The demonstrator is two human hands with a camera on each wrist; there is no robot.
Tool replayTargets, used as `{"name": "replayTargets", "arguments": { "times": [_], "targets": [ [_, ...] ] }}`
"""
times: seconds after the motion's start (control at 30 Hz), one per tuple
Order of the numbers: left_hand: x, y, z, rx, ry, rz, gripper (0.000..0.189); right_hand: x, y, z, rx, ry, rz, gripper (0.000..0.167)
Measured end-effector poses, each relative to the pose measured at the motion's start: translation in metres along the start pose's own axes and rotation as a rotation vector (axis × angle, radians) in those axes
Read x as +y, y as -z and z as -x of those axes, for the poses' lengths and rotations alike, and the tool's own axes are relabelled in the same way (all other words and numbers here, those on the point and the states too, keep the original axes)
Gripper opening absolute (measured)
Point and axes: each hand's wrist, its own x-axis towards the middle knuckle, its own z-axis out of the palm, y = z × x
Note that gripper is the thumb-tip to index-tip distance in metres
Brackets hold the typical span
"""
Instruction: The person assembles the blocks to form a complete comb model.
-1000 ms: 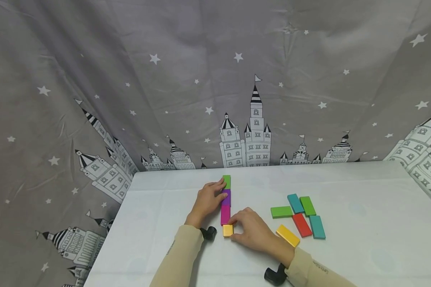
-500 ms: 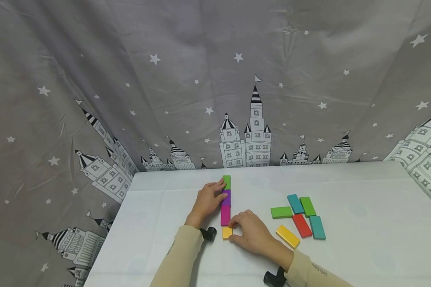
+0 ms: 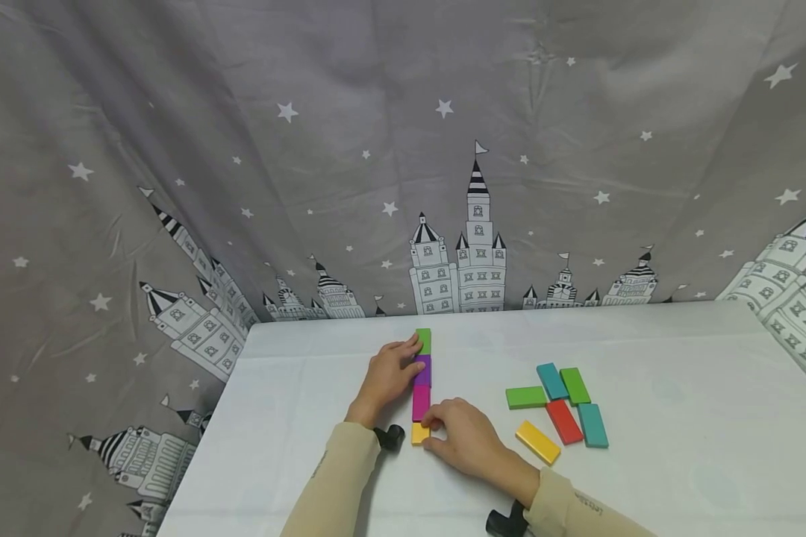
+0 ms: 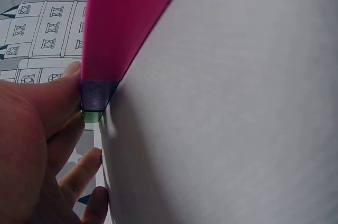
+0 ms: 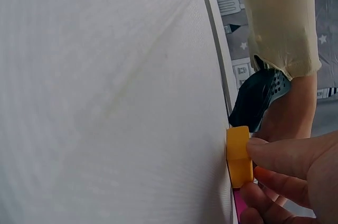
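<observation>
Just below the middle of the frame, a green block (image 3: 424, 341), a purple block (image 3: 425, 371), a pink block (image 3: 421, 403) and a yellow block (image 3: 418, 435) run downward in a line on the white table (image 3: 295, 418). The left hand (image 3: 385, 378), fingers loosely extended, touches the left side of the green and purple ones. The right hand (image 3: 466, 438) pinches the yellow one between thumb and finger, just below the pink one. Right of centre lie a red block (image 3: 564, 422) and a loose yellow block (image 3: 537, 443); a grey curtain (image 3: 349, 67) fills the top.
</observation>
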Motion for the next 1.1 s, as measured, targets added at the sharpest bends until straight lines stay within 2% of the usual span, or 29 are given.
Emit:
{"name": "replayTargets", "arguments": {
  "times": [0.47,0.6,0.83,0.97,1.1],
  "targets": [
    [-0.003,-0.001,0.000,-0.004,0.000,0.010,0.047,0.005,-0.002,-0.002,0.009,-0.004,-0.016,0.021],
    [-0.002,0.000,0.001,-0.004,0.006,0.015,0.047,0.005,0.002,0.000,-0.002,-0.028,-0.017,0.025],
    [-0.002,-0.001,0.001,-0.001,0.016,0.016,0.047,0.003,0.032,0.003,0.001,-0.086,-0.069,0.031],
    [-0.001,0.000,0.001,-0.007,0.026,0.020,0.047,0.004,0.053,0.006,0.062,-0.122,-0.097,0.032],
    [0.000,0.000,0.000,0.001,-0.001,0.013,0.047,0.012,0.069,0.012,0.129,-0.166,-0.114,0.033]
  ]
}}
